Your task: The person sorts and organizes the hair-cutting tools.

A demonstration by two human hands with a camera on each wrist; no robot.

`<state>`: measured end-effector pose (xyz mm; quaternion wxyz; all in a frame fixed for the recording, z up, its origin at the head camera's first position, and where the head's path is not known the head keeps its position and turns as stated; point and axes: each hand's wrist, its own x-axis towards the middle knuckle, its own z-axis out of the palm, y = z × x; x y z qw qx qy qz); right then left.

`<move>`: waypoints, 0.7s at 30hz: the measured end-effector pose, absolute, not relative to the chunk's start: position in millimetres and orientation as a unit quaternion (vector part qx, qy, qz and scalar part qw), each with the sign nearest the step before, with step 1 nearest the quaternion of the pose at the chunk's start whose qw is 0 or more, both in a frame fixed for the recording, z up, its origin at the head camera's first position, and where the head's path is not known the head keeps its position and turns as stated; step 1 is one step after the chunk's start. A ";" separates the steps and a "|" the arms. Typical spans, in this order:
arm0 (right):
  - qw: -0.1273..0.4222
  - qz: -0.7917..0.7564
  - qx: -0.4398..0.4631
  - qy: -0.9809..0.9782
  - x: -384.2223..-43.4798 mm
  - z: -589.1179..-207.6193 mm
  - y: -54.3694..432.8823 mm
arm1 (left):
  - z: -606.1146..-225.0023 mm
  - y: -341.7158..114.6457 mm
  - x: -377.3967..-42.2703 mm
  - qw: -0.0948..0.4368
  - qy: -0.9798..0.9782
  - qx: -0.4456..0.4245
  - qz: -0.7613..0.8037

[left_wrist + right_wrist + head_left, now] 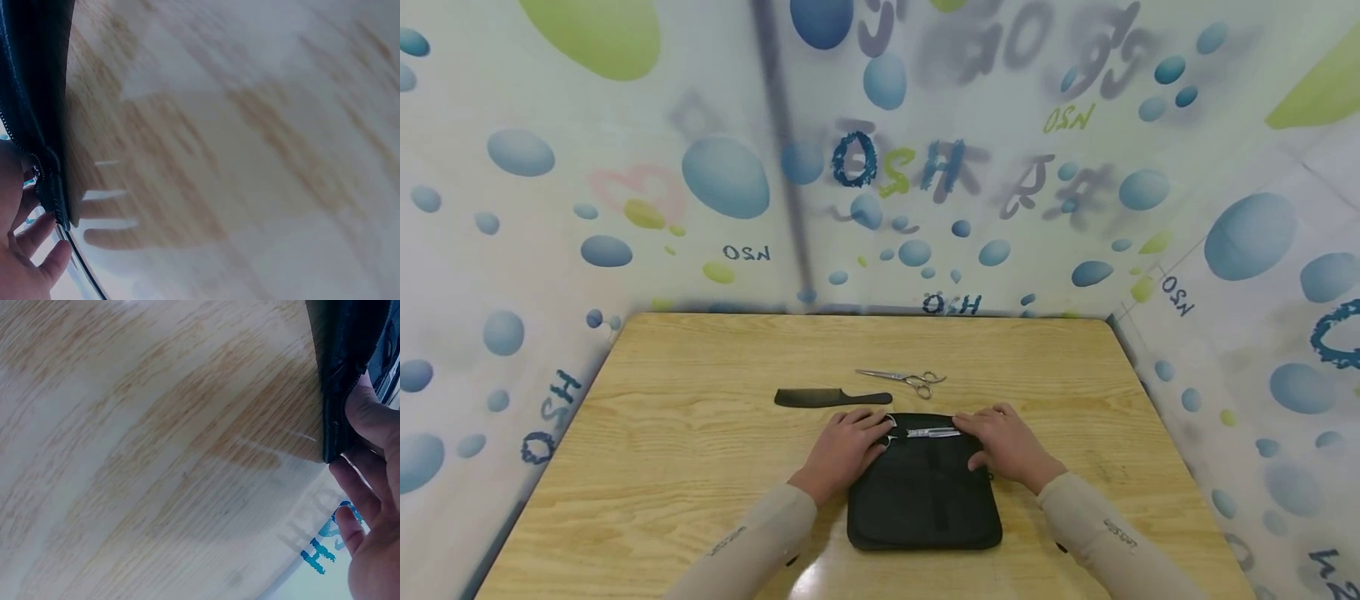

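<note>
A black zip case [925, 500] lies on the table in front of the person. Across its top edge sits a pair of scissors [934, 432], with finger rings at the left, close to the left fingertips. The left hand [847, 446] holds the case's upper left corner; in the left wrist view its fingers [39, 234] meet the zipped edge. At the upper right corner the right hand [1006, 442] grips the case, its thumb [369, 412] over the zipped edge in the right wrist view. The undersides of both grips are hidden.
Beyond the case lie a black comb [808, 397] with a handle and another pair of silver scissors [904, 377]. The wooden table [662, 433] ends against a patterned wall covering [715, 242] at the back, and similar covering flanks both sides.
</note>
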<state>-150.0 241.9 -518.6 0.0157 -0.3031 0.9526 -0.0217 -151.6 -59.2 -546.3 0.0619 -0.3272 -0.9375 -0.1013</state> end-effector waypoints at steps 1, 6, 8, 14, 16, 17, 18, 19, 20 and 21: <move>0.016 -0.023 -0.303 0.953 -149.9 -518.4 241.6 | -546.2 -59.2 -151.6 0.062 -0.938 -0.327 -0.102; 0.024 -0.024 -0.296 0.955 -149.7 -516.9 240.2 | -545.8 -59.7 -150.7 0.073 -0.936 -0.328 -0.108; 0.034 -0.029 -0.288 0.957 -149.9 -515.6 239.8 | -545.4 -59.9 -150.3 0.077 -0.935 -0.329 -0.105; 0.068 -0.059 -0.268 0.959 -154.1 -510.2 238.1 | -544.7 -61.4 -151.8 0.061 -0.937 -0.328 -0.101; 0.073 -0.066 -0.265 0.959 -156.9 -508.5 237.1 | -543.3 -62.6 -153.1 0.053 -0.938 -0.327 -0.103; 0.077 -0.072 -0.262 0.959 -158.3 -507.6 236.6 | -542.4 -63.5 -153.7 0.050 -0.938 -0.328 -0.102; 0.077 -0.073 -0.261 0.960 -159.7 -506.8 236.4 | -541.3 -64.4 -154.5 0.045 -0.938 -0.328 -0.104; 0.079 -0.074 -0.259 0.960 -161.0 -505.8 236.1 | -540.2 -65.7 -155.1 0.042 -0.938 -0.328 -0.105; 0.078 -0.076 -0.257 0.960 -162.2 -504.8 236.1 | -538.9 -67.1 -155.8 0.039 -0.938 -0.328 -0.105; 0.077 -0.078 -0.256 0.961 -163.3 -503.4 235.9 | -537.4 -68.9 -156.6 0.038 -0.938 -0.328 -0.106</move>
